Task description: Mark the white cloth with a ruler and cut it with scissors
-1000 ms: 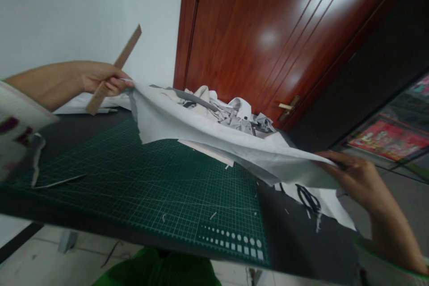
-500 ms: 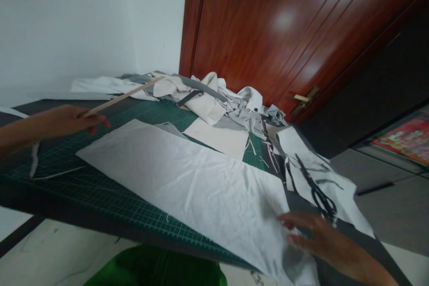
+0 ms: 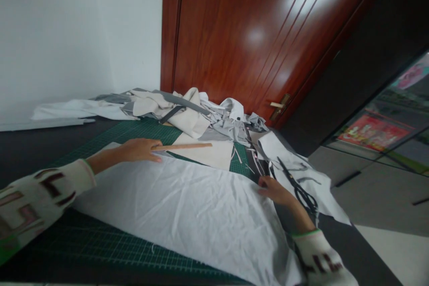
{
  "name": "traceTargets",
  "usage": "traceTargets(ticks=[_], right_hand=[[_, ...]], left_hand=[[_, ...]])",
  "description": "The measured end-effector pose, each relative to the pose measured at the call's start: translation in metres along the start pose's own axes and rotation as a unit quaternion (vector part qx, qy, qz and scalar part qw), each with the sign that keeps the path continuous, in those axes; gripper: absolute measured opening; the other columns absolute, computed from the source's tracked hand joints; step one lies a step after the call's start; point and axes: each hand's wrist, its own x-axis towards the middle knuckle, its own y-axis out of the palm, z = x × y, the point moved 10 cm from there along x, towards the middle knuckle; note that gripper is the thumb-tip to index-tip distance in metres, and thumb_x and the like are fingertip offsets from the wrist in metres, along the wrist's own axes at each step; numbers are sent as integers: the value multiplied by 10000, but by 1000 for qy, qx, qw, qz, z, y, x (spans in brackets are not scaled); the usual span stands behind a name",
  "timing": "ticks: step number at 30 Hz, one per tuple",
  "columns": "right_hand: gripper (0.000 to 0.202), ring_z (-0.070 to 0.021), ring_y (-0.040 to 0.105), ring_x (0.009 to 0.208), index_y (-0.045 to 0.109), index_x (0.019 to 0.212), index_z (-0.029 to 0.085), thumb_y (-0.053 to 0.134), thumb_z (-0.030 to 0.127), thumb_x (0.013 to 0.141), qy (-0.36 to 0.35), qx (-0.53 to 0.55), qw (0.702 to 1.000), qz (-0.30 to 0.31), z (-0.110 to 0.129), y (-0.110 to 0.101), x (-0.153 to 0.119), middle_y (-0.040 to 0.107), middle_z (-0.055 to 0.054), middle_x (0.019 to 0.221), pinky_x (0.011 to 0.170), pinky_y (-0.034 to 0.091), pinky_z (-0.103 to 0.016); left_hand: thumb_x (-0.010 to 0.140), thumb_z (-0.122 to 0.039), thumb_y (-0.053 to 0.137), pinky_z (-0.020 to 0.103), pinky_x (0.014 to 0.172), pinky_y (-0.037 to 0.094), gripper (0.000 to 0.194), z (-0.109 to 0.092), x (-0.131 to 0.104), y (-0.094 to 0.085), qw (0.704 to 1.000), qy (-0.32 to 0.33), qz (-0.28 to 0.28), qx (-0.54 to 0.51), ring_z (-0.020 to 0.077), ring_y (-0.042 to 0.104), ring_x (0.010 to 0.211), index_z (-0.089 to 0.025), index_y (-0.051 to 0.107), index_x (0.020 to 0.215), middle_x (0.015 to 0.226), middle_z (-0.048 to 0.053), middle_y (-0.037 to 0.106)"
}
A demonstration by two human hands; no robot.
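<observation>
A large white cloth [image 3: 187, 201] lies slightly wrinkled over a green gridded cutting mat [image 3: 127, 246]. My left hand [image 3: 139, 149], closed on one end of a thin wooden stick [image 3: 191, 146], is over the cloth's far left edge; the stick points right, across a cream cloth piece [image 3: 216, 152]. At the white cloth's far right corner is my right hand [image 3: 273, 189], its fingers bent and touching the edge; whether they pinch the fabric is too small to tell. Black scissors [image 3: 298, 187] lie to the right of my right hand.
Crumpled white, cream and grey fabric [image 3: 191, 111] is heaped at the back against a brown wooden door [image 3: 228, 31]. Under the scissors lies another white cloth piece [image 3: 330, 201]. Narrow scraps [image 3: 256, 161] lie near the mat's right edge. A dark cabinet stands at the right.
My left hand has moved right over the cloth, and the stick now lies nearly level. My right hand has moved away from me to the far corner. The view has shifted.
</observation>
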Motion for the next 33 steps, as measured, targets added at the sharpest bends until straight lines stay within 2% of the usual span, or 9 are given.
traceTargets(ticks=[3,7,12,14,16,19,24,29,33], right_hand=[[106,-200,588,693,574,729,222,594,195,628,-1,38,999,25,-4,3,-10,617,17,673,655,456,-306],[76,-214,591,713,603,732,210,585,274,697,-13,81,996,27,8,-4,-31,631,-6,701,640,443,-301],[227,-177,543,697,622,799,226,661,450,803,-14,223,974,-27,29,-36,-64,582,15,747,617,438,-255],[239,-153,511,655,614,806,232,682,461,802,-13,266,963,-47,33,-48,-76,545,31,721,580,425,-231],[225,-146,501,634,627,830,237,703,444,785,-9,296,952,-77,34,-62,-89,557,29,719,548,419,-217],[201,-161,535,637,669,839,240,727,404,740,-5,299,945,-133,33,-84,-107,626,-2,767,535,434,-222],[182,-215,596,675,708,797,258,736,380,665,-43,282,945,-160,44,-106,-124,668,-34,762,562,462,-260],[219,-176,512,539,683,787,252,696,468,752,-20,298,942,-153,34,-101,-126,597,-3,625,478,414,-260],[265,-212,588,605,693,805,272,693,535,772,4,323,930,-176,19,-97,-135,630,-19,646,517,478,-293]], left_hand=[[812,-518,564,343,856,456,583,4,-8,-1,1000,1,8,9,291,650,1058,-176,537,1285,1192,111,686],[809,-568,557,326,848,449,614,11,-16,1,1000,-9,6,20,289,651,1047,-160,542,1268,1195,112,684],[799,-567,579,339,840,442,545,17,-20,1,999,-11,1,35,298,645,1026,-149,613,1146,1123,117,696],[796,-553,583,327,820,442,489,16,-21,1,999,-1,0,38,286,649,988,-143,634,1058,1072,107,697],[794,-524,595,321,851,432,496,15,-23,0,999,11,-6,37,277,634,1032,-148,617,1117,1144,100,673],[808,-461,593,323,905,411,549,15,-29,-1,999,27,-15,26,266,605,1103,-174,548,1274,1232,79,644],[819,-475,550,326,897,408,466,19,-44,-4,999,33,-31,-8,269,614,1056,-159,609,1157,1191,86,657],[809,-548,467,269,754,434,482,31,-60,-15,997,8,-43,-68,223,639,849,-177,653,1055,944,18,723],[807,-599,380,248,643,402,485,43,-82,-35,993,-9,-73,-87,188,596,690,-194,630,899,696,-28,615]])
